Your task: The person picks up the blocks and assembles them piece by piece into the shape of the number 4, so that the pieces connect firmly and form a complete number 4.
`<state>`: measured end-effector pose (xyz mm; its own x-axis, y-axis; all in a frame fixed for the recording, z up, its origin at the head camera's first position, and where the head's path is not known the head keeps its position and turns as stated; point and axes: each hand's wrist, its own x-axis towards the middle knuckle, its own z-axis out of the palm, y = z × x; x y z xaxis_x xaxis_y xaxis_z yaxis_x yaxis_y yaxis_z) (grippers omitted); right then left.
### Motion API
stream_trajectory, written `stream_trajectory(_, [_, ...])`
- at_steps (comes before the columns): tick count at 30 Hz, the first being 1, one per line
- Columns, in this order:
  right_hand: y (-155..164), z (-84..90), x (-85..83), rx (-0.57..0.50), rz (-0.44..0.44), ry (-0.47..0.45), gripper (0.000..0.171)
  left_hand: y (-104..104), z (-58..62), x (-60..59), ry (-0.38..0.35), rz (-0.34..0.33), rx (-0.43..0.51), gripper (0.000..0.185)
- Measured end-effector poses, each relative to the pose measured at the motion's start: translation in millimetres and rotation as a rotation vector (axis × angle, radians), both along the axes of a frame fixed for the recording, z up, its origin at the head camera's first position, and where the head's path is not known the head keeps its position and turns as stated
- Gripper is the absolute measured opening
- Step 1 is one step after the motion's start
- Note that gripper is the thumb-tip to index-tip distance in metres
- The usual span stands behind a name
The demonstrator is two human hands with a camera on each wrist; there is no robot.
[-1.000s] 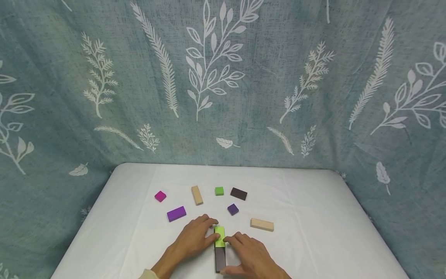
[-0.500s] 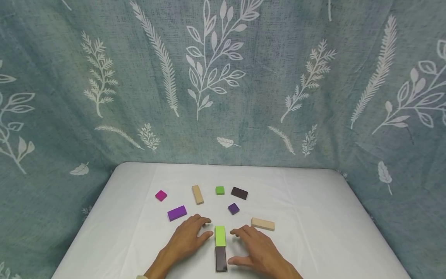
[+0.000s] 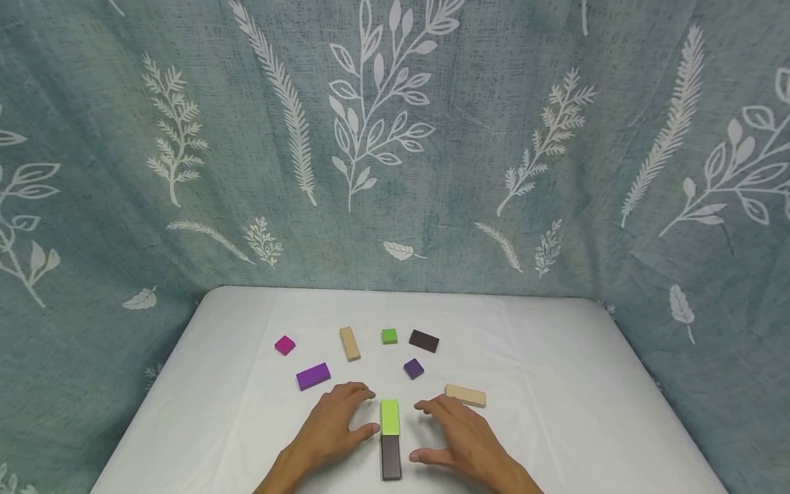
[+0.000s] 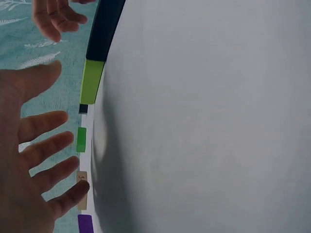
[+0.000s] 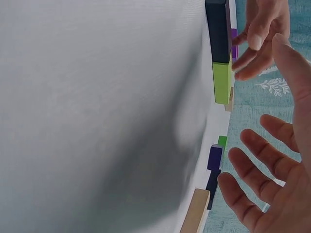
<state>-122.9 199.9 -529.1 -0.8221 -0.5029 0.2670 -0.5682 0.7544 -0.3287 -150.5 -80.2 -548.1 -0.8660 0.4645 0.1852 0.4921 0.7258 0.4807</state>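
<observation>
A lime green block (image 3: 389,417) and a dark grey-brown block (image 3: 391,457) lie end to end in a line at the table's near middle. To their left is my left hand (image 3: 333,424), fingers loosely bent, its thumb tip very close to the lime block. On the other side my right hand (image 3: 463,439) holds nothing, its thumb and fingers spread apart beside the line. In the left wrist view the lime block (image 4: 91,81) meets the end of the dark block (image 4: 105,29). The right wrist view also shows the lime block (image 5: 222,82) apart from both hands.
Farther back on the white table (image 3: 555,384) lie a magenta block (image 3: 284,345), a purple block (image 3: 313,377), a wooden block (image 3: 350,344), a green block (image 3: 389,336), a dark brown block (image 3: 424,341) and a dark violet block (image 3: 414,368). Another wooden block (image 3: 465,396) lies by my right fingers.
Both hands have let go of the lime and dark blocks and drawn apart, the left hand to the left and the right hand to the right. The blocks stay in line.
</observation>
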Motion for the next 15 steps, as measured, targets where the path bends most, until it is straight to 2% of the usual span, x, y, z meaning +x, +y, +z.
stream_trajectory(6, [1, -0.1, -1.8, 0.015, -0.025, -0.026, 0.069, 3, 4.5, 10.5, -0.073, -0.082, -0.058, 0.075])
stream_trajectory(12, [2, 3.0, -7.7, 0.017, -0.054, -0.046, 0.068, 7, 7.4, 19.8, -0.086, -0.115, -0.102, 0.075])
stream_trajectory(15, [4, 5.5, -10.9, 0.000, -0.051, -0.020, 0.067, 9, 7.1, 22.4, -0.086, -0.118, -0.111, 0.072])
